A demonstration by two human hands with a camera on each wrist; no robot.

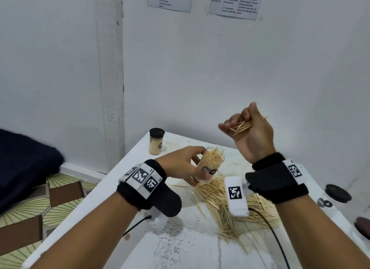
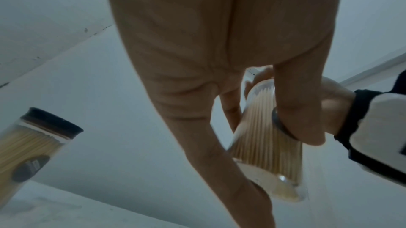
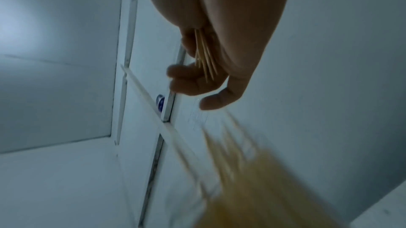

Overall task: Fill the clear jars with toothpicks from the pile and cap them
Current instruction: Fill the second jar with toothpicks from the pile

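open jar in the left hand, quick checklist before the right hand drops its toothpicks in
1. Open jar gripped by the left hand: ok, fingers wrap its side and base.
2. Jar mouth uncapped: ok, toothpicks stick out of the top.
3. Room left in the jar: not ok, it already looks packed.
4. Jar upright: not ok, it tilts to the right.
5. Bundle of toothpicks secure in the right hand: ok, fingers curl round it, held up off the table.
6. Bundle over the mouth: not ok, it is raised up and to the right of the jar.

Black wristbands, white coded tags
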